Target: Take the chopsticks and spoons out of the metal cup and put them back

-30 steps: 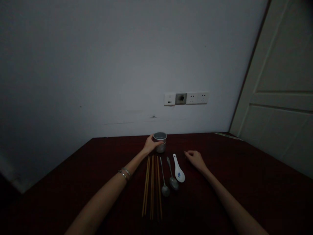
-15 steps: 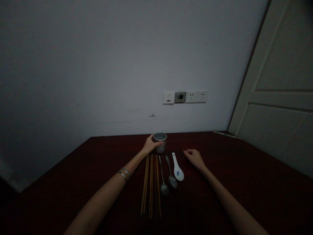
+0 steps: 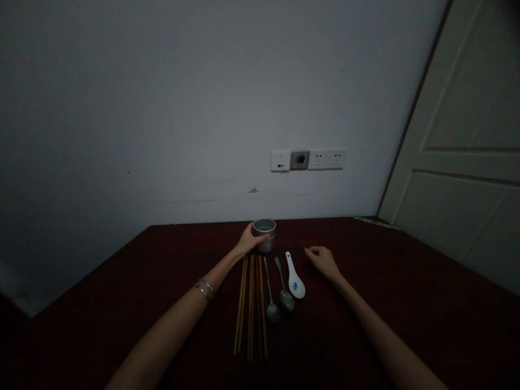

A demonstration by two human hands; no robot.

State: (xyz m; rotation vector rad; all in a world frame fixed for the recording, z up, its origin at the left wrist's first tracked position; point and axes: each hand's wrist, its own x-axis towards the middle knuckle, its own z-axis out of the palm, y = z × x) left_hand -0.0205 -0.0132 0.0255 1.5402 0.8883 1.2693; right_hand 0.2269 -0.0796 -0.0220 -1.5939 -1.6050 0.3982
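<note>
My left hand is wrapped round the left side of a silvery metal cup, which stands upright on the dark red table with its open top facing up. Resting on the table to the right, my right hand has its fingers curled in, and nothing shows in them. Between my forearms lie several wooden chopsticks side by side. Beside them are a long-handled metal spoon, a second metal spoon and a white ceramic spoon with a blue mark, nearest my right hand.
The dark red table meets a pale wall behind the cup. A row of sockets and switches is set in the wall. At the right stands a panelled door.
</note>
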